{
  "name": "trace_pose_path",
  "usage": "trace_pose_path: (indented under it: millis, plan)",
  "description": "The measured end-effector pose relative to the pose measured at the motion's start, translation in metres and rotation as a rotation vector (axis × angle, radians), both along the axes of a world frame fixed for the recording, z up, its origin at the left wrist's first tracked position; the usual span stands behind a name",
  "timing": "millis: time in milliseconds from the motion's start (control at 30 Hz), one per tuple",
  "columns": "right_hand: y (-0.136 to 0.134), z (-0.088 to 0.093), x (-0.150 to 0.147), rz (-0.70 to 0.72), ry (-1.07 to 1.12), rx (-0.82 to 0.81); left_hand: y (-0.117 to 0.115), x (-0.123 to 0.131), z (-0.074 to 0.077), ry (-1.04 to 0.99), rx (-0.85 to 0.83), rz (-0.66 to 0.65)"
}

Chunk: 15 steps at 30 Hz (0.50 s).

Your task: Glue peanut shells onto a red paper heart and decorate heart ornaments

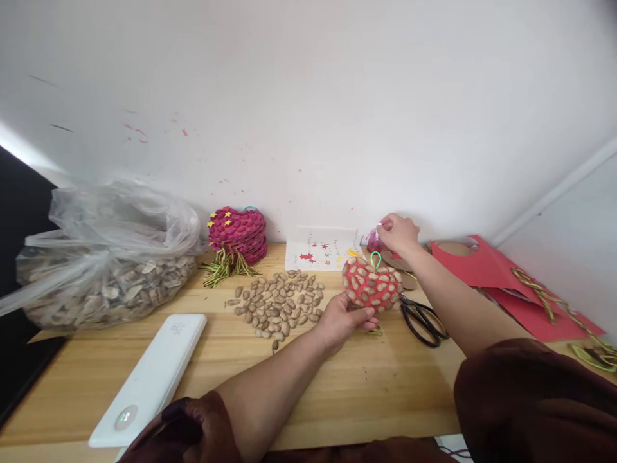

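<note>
My left hand (343,319) grips the lower edge of a red heart-shaped ornament (371,286) covered with peanut shells, with a green loop at its top. It is held just above the wooden table (241,360). My right hand (398,233) reaches to the back by the wall, its fingers pinched on a small pink object (372,240) that I cannot identify. A loose pile of peanut shells (279,305) lies left of the ornament.
A clear plastic bag of shells (106,270) sits at the far left. A stack of purple-red hearts (238,233) stands by the wall, next to a sticker sheet (321,249). Black scissors (423,319), red paper (486,267), braided cord (554,302) and a white device (152,376) lie about.
</note>
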State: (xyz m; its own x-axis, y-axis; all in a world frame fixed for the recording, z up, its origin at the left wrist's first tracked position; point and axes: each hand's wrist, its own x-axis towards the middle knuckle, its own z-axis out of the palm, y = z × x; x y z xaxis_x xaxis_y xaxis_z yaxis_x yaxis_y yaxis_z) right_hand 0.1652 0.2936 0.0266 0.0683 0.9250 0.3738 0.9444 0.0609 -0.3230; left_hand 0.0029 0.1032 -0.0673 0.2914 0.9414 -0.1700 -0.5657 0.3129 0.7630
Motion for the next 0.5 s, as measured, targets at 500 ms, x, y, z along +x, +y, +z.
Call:
trace_pose_path:
  millis: [500]
  plan:
    - [0.0085,-0.0006,0.0038,0.024,-0.129,-0.144,0.002,-0.0042,0.0051,0.024,-0.001,0.141]
